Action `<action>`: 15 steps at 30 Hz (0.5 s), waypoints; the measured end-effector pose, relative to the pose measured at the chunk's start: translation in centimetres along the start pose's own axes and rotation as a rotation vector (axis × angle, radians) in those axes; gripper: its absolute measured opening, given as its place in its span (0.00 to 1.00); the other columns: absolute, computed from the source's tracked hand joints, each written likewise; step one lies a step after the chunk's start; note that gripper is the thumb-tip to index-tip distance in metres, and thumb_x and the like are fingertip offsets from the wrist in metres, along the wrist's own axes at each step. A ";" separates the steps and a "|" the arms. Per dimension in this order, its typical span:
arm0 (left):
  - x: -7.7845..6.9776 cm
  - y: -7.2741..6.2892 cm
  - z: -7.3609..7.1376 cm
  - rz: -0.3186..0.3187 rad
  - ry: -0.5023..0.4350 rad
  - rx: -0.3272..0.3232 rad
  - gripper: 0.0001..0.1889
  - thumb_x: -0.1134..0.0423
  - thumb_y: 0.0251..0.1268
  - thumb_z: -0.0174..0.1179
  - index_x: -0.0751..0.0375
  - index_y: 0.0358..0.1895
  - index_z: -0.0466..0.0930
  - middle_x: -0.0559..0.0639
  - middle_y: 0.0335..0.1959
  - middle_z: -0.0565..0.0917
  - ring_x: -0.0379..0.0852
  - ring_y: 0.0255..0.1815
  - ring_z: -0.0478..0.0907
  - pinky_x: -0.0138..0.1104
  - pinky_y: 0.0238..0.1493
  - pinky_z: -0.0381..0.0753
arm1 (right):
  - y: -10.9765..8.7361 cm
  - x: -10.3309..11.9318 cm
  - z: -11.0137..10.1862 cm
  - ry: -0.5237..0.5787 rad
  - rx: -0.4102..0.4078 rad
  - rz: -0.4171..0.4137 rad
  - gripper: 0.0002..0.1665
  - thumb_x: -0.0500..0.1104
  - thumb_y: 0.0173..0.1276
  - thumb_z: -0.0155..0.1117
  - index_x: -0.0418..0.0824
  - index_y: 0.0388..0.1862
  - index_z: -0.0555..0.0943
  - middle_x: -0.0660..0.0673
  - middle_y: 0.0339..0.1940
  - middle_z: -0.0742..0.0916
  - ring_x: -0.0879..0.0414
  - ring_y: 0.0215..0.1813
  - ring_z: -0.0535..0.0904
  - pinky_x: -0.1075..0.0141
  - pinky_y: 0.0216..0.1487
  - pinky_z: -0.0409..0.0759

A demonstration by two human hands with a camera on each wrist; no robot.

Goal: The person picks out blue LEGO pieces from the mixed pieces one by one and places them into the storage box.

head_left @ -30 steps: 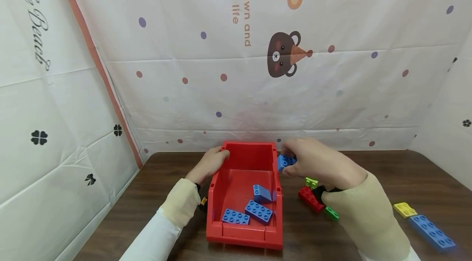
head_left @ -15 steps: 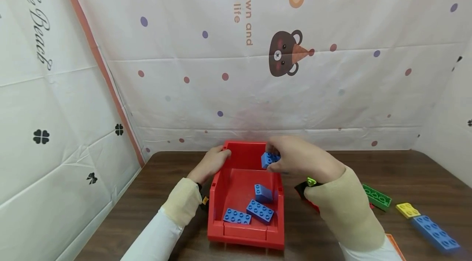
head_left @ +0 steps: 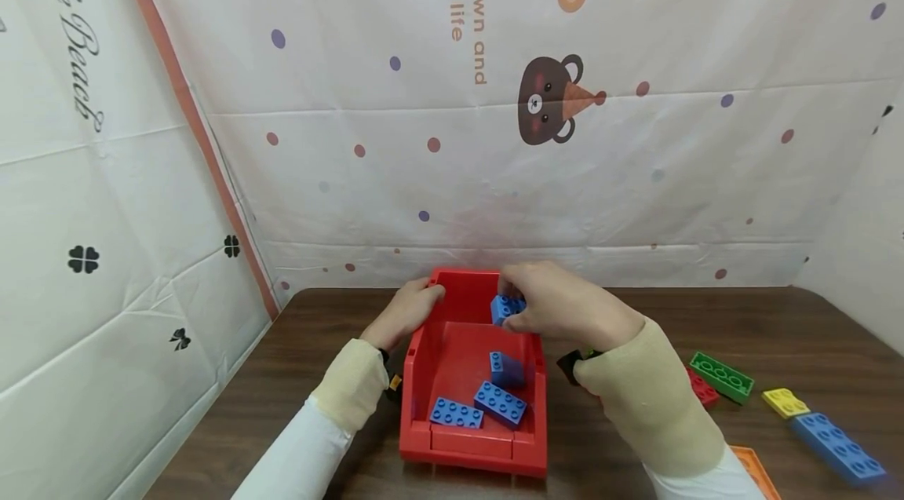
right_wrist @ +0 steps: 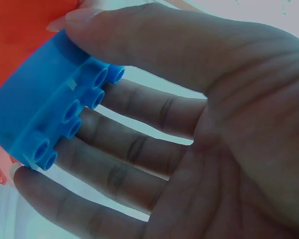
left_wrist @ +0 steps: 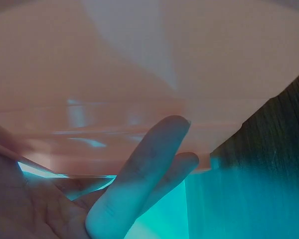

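A red plastic bin (head_left: 472, 445) stands on the table in the head view. Its back left rim is gripped by my left hand (head_left: 407, 315), thumb over the edge; in the left wrist view the fingers (left_wrist: 144, 174) lie along the outer wall. My right hand (head_left: 561, 308) pinches a blue toy building brick (head_left: 502, 309) above the bin's back right part. The right wrist view shows that brick (right_wrist: 37, 94) between thumb and fingertips, studs facing the palm. Inside the bin lie two flat blue bricks (head_left: 455, 413) and a sloped blue brick (head_left: 506, 370).
On the table to the right are a green brick (head_left: 722, 377), a partly hidden red brick (head_left: 701, 388), a yellow brick (head_left: 785, 403), a long blue brick (head_left: 838, 447) and an orange piece (head_left: 754, 470). A printed white curtain (head_left: 318, 194) hangs behind the table.
My right hand has carried the blue brick leftward, from outside the bin's right wall to over its inside. Its arm now uncovers the green brick and orange piece. My left hand stays on the rim.
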State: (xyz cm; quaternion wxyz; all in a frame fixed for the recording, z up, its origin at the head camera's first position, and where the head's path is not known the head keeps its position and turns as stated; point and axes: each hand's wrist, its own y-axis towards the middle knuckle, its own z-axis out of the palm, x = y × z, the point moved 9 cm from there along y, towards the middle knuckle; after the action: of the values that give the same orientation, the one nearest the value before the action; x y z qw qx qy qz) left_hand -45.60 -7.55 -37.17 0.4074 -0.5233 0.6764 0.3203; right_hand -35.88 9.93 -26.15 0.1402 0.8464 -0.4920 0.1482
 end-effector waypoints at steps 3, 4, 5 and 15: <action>-0.1 -0.1 0.0 0.002 0.019 -0.009 0.19 0.57 0.80 0.45 0.65 0.58 0.79 0.60 0.48 0.85 0.61 0.44 0.87 0.42 0.39 0.90 | 0.2 -0.1 0.2 -0.018 -0.008 -0.020 0.20 0.39 0.62 0.81 0.41 0.49 0.82 0.49 0.37 0.83 0.54 0.40 0.80 0.62 0.41 0.86; -0.2 -0.2 0.0 0.003 0.025 -0.011 0.19 0.57 0.80 0.45 0.65 0.59 0.79 0.59 0.49 0.85 0.61 0.44 0.87 0.42 0.40 0.90 | 0.2 -0.1 0.2 -0.026 -0.011 -0.030 0.20 0.39 0.62 0.81 0.41 0.49 0.82 0.49 0.37 0.83 0.54 0.40 0.80 0.62 0.41 0.86; -0.2 -0.3 0.0 0.004 0.030 -0.015 0.20 0.57 0.79 0.45 0.65 0.59 0.79 0.59 0.49 0.85 0.60 0.45 0.87 0.42 0.40 0.90 | 0.3 -0.1 0.3 -0.031 -0.011 -0.037 0.19 0.39 0.62 0.81 0.41 0.49 0.82 0.49 0.37 0.83 0.54 0.40 0.80 0.62 0.42 0.86; -0.4 -0.8 0.2 0.011 0.035 -0.034 0.20 0.57 0.80 0.45 0.65 0.60 0.79 0.58 0.49 0.85 0.60 0.47 0.86 0.43 0.43 0.90 | 0.6 -0.1 1.0 -0.037 -0.027 -0.094 0.19 0.40 0.63 0.81 0.41 0.49 0.82 0.50 0.38 0.83 0.55 0.41 0.79 0.62 0.43 0.86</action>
State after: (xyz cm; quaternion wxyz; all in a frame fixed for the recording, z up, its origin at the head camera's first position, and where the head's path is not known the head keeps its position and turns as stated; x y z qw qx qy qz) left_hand -44.77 -7.36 -36.90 0.3847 -0.5320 0.6807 0.3250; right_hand -36.36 9.36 -27.08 0.1495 0.8692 -0.4561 0.1191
